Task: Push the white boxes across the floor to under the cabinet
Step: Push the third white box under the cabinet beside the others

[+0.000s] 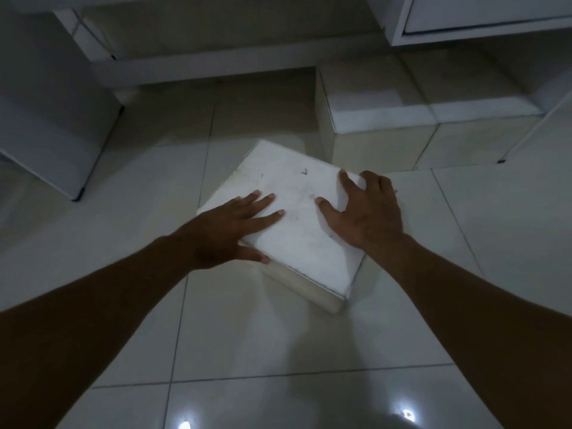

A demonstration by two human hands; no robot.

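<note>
On the floor, far left: I see a pale cabinet [52, 119] standing on the glossy tiled floor [278, 351], its dark foot at the near corner.
Back wall: a low white shelf or ledge [201, 66] runs across, with a shadowed gap beneath it.
Left hand: my left hand [230, 227] lies flat and open on the left part of the near white box [297, 212], fingers spread toward the middle of the lid, thumb hooked over the near-left edge.
Near white box: it sits on the tiles in the middle of the view, turned at an angle so one corner points toward me; its top carries a few small dark marks.
Right hand: my right hand [368, 209] is open and spread, pressed on the right corner of the same box, thumb and forefinger on the lid, the other fingers curling over the far-right edge.
Second white box: it [387, 109] rests behind and to the right, apart from the near one, partly beneath the hanging cabinet [479, 23] at upper right.
Far right: a thin white leg [526, 134] slants down to a dark foot on the tiles.
</note>
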